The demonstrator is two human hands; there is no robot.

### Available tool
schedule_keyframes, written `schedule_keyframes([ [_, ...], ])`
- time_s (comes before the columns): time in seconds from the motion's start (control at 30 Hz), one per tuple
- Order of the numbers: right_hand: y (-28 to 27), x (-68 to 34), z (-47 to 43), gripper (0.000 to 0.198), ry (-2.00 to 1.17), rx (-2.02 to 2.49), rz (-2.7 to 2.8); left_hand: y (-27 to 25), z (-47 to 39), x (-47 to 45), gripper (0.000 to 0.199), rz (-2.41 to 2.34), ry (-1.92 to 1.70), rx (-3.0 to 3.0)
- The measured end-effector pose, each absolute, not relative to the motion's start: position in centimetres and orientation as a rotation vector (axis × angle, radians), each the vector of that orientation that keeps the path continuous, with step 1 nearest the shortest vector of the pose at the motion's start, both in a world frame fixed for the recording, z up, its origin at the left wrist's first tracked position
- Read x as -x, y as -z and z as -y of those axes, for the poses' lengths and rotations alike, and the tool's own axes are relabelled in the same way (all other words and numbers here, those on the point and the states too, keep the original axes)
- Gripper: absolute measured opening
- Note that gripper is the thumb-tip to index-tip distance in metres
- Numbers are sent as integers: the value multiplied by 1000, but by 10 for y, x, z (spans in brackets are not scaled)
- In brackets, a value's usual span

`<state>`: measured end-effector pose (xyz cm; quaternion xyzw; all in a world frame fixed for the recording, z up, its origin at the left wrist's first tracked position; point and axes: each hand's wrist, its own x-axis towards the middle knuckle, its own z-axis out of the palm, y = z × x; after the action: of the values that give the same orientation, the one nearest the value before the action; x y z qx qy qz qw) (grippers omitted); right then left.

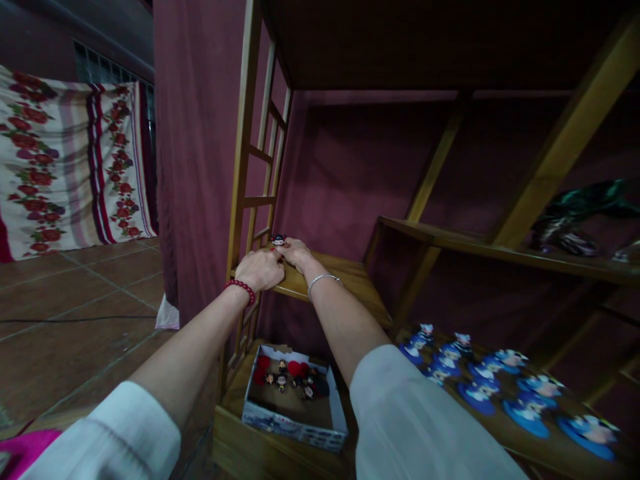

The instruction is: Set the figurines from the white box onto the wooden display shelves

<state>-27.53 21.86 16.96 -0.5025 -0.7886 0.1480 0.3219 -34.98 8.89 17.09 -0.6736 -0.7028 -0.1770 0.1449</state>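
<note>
Wooden shelf (361, 283) below, we seem to be positioning the doll (279, 240) beside our left hand (261, 269) and right hand (296, 254); grip hidden, we cannot tell; the next move needs steadiness

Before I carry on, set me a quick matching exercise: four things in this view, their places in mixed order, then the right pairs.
Things:
1. dark-haired figurine
2. open box
3. blue-based figurines
4. red bead bracelet

Places:
A. in rows at the right of the view
B. around the wrist of the left hand
C. right by the fingers of the right hand
D. lower down, with small figures inside

Pairs: 1-C; 2-D; 3-A; 4-B
</note>
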Motion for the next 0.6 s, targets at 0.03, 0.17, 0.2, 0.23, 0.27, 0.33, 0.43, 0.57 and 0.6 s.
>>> schedule_keyframes([
  [0.03,-169,276,-219,28,-394,1312,2064,-171,-89,350,37,2031,508,1940],
  [0.17,-168,276,-218,30,-434,1303,2017,-171,-87,350,37,2065,539,1928],
  [0.2,-168,275,-216,33,-451,1314,1994,-171,-86,350,37,2076,565,1908],
  [0.23,-169,273,-214,36,-470,1330,1972,-171,-85,350,37,2092,593,1881],
  [0.27,-170,271,-211,39,-485,1348,1950,-170,-84,350,37,2108,620,1853],
  [0.33,-173,265,-204,40,-499,1388,1925,-170,-82,349,37,2139,660,1812],
  [0.43,-174,257,-192,37,-510,1421,1928,-171,-80,349,38,2158,673,1809],
  [0.57,-173,255,-185,37,-505,1425,1963,-172,-81,350,38,2162,639,1825],
  [0.6,-172,256,-184,36,-497,1429,1973,-172,-81,350,38,2171,625,1824],
])
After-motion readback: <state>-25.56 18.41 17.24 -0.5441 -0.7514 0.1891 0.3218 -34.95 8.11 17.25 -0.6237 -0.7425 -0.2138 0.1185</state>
